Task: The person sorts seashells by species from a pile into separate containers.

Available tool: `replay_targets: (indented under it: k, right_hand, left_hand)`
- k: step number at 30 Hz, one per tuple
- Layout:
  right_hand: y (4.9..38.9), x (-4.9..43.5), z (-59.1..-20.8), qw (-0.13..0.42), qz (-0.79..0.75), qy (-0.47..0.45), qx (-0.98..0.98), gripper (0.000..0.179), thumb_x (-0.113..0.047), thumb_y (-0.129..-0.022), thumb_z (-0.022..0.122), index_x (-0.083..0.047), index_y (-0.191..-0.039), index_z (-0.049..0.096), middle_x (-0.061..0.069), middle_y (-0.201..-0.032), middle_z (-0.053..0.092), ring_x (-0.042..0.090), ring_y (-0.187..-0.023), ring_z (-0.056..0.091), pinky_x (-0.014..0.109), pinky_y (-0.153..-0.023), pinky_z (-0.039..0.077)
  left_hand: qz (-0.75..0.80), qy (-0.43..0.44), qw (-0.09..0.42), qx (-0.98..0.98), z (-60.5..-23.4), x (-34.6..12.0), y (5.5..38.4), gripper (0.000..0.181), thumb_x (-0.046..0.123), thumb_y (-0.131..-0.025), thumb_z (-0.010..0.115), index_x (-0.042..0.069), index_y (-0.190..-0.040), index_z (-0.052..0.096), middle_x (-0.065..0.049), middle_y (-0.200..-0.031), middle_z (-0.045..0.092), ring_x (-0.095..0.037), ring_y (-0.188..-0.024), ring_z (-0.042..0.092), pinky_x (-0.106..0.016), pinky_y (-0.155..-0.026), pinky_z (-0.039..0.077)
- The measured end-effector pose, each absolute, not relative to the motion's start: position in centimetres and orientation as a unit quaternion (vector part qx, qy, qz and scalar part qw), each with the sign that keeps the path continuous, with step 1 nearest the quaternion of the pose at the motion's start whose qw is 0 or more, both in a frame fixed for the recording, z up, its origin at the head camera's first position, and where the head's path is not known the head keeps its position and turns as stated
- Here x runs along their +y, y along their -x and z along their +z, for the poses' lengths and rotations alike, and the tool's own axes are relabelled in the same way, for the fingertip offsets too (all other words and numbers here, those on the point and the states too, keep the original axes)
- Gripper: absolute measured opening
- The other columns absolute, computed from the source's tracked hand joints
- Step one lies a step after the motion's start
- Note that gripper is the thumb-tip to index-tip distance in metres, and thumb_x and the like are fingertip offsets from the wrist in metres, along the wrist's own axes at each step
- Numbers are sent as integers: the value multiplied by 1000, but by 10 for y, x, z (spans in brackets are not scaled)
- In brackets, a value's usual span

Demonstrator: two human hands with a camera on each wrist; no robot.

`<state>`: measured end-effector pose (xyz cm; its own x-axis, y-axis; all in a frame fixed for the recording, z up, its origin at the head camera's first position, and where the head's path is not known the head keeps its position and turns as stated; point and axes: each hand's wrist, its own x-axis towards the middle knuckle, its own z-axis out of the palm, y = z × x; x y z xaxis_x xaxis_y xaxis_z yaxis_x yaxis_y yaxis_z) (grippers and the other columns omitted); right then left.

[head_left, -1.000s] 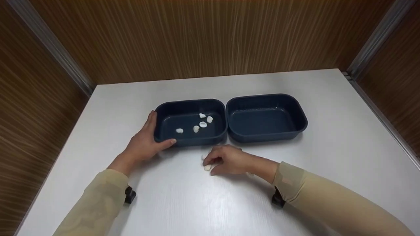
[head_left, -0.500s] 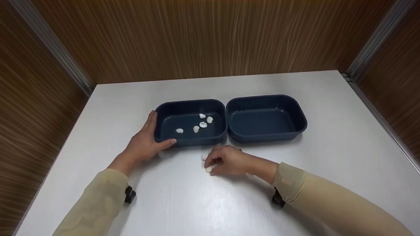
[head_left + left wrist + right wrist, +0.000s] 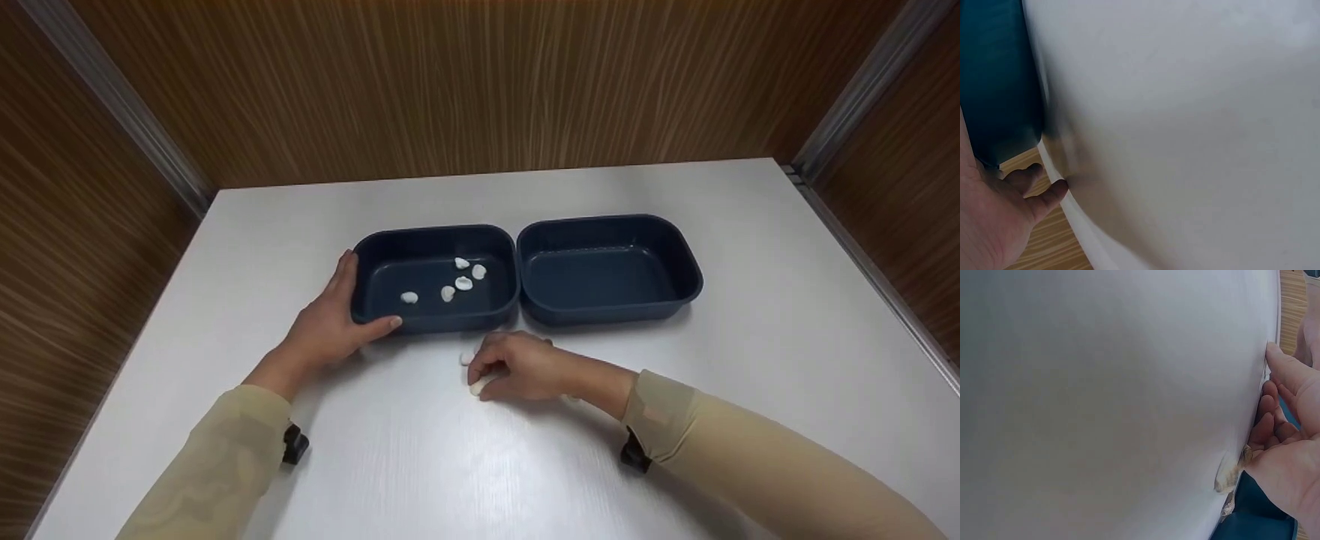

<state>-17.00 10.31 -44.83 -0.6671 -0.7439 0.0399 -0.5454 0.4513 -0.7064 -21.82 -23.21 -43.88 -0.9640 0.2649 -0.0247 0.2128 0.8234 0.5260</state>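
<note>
My left hand (image 3: 324, 324) rests against the near left corner of a dark blue container (image 3: 435, 324), its fingers along the left wall and the thumb at the front. Several small white shells (image 3: 463, 283) lie inside this container. In front of it, my right hand (image 3: 527, 366) is low at the white table, pinching a white shell (image 3: 477, 388) between thumb and index finger. Just beyond those fingertips is another white shell (image 3: 466, 359), partly covered by the hand. One more shell (image 3: 571, 398) peeks out below the right wrist. The right wrist view shows a brownish shell (image 3: 1229, 475) near the palm.
A second dark blue container (image 3: 611, 315) stands right beside the first, with a bare floor. Brown wood-grain panels (image 3: 480, 90) enclose the white table (image 3: 420, 465) at the back and both sides.
The right hand's index finger has drawn in toward the thumb, and the shell at its fingertips has shifted slightly right, into the pinch. The left hand keeps its place on the container.
</note>
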Motion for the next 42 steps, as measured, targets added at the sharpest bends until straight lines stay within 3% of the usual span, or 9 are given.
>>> replay_targets:
  k: [12,32,42]
  right_hand:
    - [170,103,-449,139,-347,379,847,14,-9,-89,84,-14,-101,80,-2,-101,68,12,-98,60,28,-87,49]
    - [169,103,-452,158,-386,356,836,15,-3,-89,82,-11,-101,78,-4,-101,70,13,-99,63,27,-89,54]
    - [171,104,-450,193,-436,325,817,15,-2,-89,84,-9,-101,77,-6,-99,70,12,-95,62,24,-86,53]
  left_hand:
    - [271,-130,47,953,-439,-232,219,129,78,-89,67,12,-171,-8,-7,-179,-5,-41,-157,26,-60,-121,33]
    - [269,-128,48,953,-438,-232,219,128,76,-89,67,10,-171,-6,-9,-179,-4,-42,-157,26,-59,-121,32]
    - [270,-127,46,953,-439,-232,219,128,77,-89,67,11,-171,-6,-9,-178,-3,-42,-158,26,-59,-122,31]
